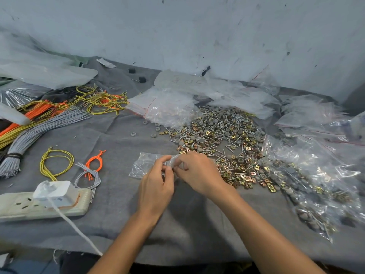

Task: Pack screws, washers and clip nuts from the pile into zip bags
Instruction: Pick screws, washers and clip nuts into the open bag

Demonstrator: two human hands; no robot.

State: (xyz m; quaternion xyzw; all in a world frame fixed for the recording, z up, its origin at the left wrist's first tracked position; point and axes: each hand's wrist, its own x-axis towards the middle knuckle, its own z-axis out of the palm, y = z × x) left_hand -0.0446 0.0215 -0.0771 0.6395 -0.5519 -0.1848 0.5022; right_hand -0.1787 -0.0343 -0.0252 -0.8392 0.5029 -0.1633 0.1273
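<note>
Grey wire bundle [39,129], yellow wire loop [41,164], power strip [17,206], white charger [54,191]

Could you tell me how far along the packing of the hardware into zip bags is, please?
Done: several filled bags lie at the right. In hand: the left hand and right hand pinch one small zip bag. Remaining: a large loose pile of screws, washers and clip nuts.

The cloth [118,135] over the table is grey, matt and felt-like, and frayed along its near edge. The zip bag [142,165] is clear, glossy, crinkled plastic. In the pile [227,143], the screws [223,133] are bright silver metal, the clip nuts [207,133] are shiny brass-gold metal and the washers [193,138] are dull matt grey. The power strip [11,206] is smooth cream plastic.
</note>
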